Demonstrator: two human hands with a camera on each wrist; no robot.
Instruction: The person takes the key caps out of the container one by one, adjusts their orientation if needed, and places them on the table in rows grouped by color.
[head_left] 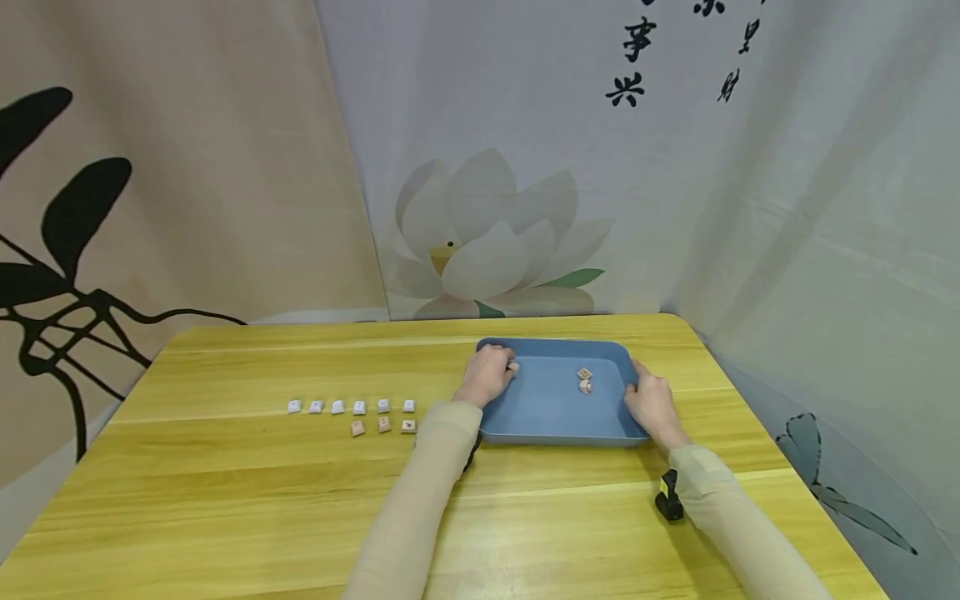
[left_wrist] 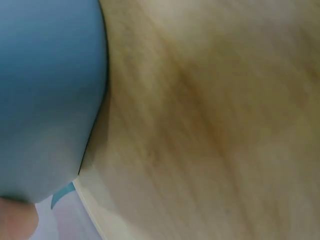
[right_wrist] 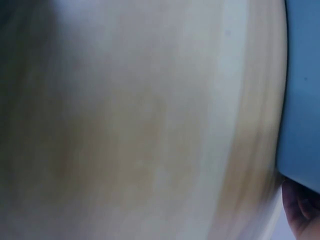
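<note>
A shallow blue tray (head_left: 555, 417) lies on the wooden table in the head view. At its left side my left hand (head_left: 486, 375) grips the rim, fingers curled over it toward the inside. Opposite, my right hand (head_left: 651, 402) holds the right rim. Two small beige pieces (head_left: 585, 374) sit inside the tray, toward the right. In the left wrist view the tray's outer wall (left_wrist: 50, 100) fills the upper left, with a fingertip (left_wrist: 17, 219) below its corner. The right wrist view has fingers (right_wrist: 295, 207) under the tray's corner.
On the table (head_left: 225, 500), left of the tray, small white keycap-like pieces (head_left: 359, 407) stand in a row. Several beige ones (head_left: 384, 424) form a shorter row nearer me; my left sleeve (head_left: 420, 500) passes close to the row's right end. A printed curtain (head_left: 510, 108) hangs behind the table.
</note>
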